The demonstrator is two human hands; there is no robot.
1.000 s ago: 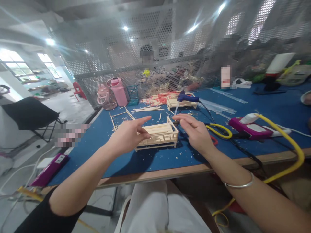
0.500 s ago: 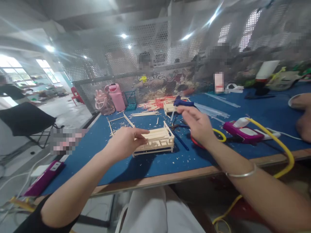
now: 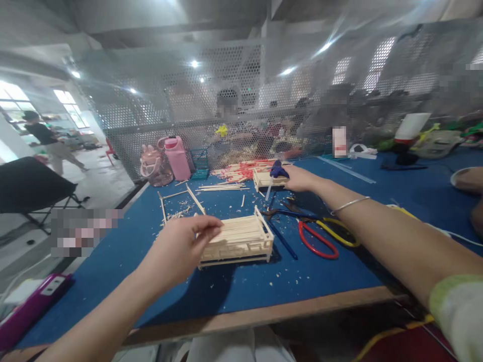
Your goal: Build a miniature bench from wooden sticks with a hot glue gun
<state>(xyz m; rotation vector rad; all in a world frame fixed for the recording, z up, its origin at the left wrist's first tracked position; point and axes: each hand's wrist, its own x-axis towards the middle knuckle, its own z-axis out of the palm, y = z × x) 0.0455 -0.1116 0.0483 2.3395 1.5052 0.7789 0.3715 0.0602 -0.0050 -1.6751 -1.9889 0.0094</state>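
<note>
A miniature bed (image 3: pixel 245 234) built of pale wooden sticks stands on the blue tabletop before me. My left hand (image 3: pixel 181 244) is at its left end, thumb and fingers pinched together over the edge; the exact contact is hidden. Farther back, my right hand (image 3: pixel 304 178) reaches out to a blue glue gun (image 3: pixel 278 169) and covers its handle, with the fingers partly out of sight. A translucent glue stick (image 3: pixel 269 190) slants down from the gun. Just behind the gun sits a second small stick-built piece (image 3: pixel 261 179).
Pliers with red handle loops (image 3: pixel 319 241) and a blue-handled tool (image 3: pixel 283 239) lie right of the bed. An open stick frame (image 3: pixel 196 199), red-tipped sticks (image 3: pixel 245 170) and a pink bottle (image 3: pixel 177 158) are farther back. A purple power strip (image 3: pixel 35 306) lies left.
My right hand has moved forward from above the pliers onto the glue gun's handle. My left hand stays at the bed's left end. The view has shifted, and the purple socket block at right is covered.
</note>
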